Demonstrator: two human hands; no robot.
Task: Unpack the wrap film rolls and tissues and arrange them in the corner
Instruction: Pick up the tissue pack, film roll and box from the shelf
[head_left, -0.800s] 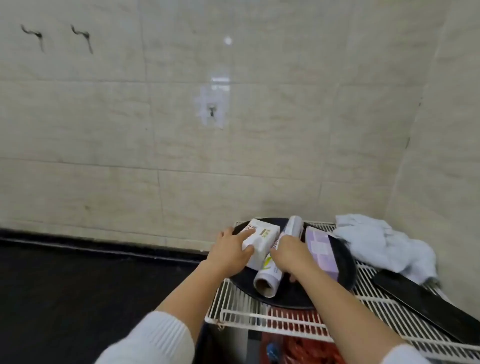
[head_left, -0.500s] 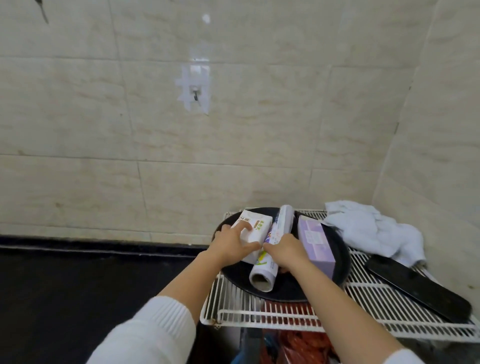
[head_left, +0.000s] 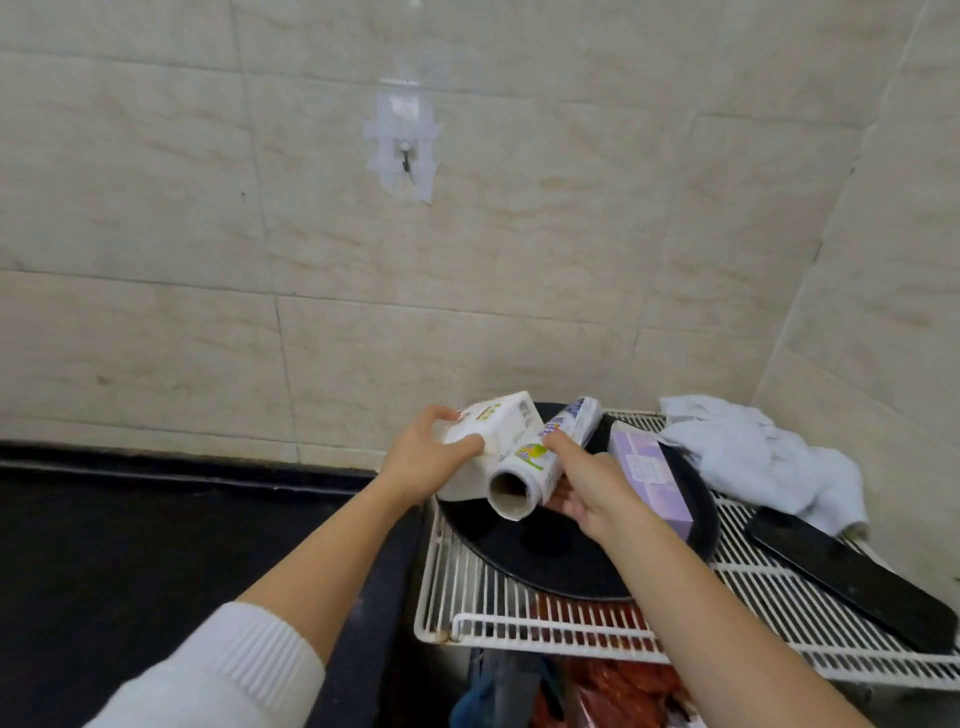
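White plastic wrapping covers the tissue pack (head_left: 493, 441), which the left hand (head_left: 423, 460) grips with the thumb on its near face and the fingers curled over its far left edge; the pack is tilted, its printed top face bearing a small orange and green label. Pressed against the pack's right side is the wrap film roll (head_left: 545, 460), a white tube with purple lettering and a yellow-green picture on its label, its open cardboard core facing the camera. The right hand (head_left: 597, 493) grasps this roll from the right, thumb laid along its top and fingers tucked beneath, so the roll's near end is raised off the surface below. Under both hands lies a round black tray (head_left: 545, 561), and both held things hang over its left part. Just right of the right hand, on the same tray, a purple box (head_left: 652, 475) lies flat with a pale label on top, touching the wrist's far side. The tray sits on a white wire rack (head_left: 519, 618) set in the corner of two beige tiled walls. Beyond the purple box a crumpled white cloth (head_left: 753, 452) lies on the rack, and near it a flat black slab (head_left: 852, 577). Red packaging shows beneath the wires.
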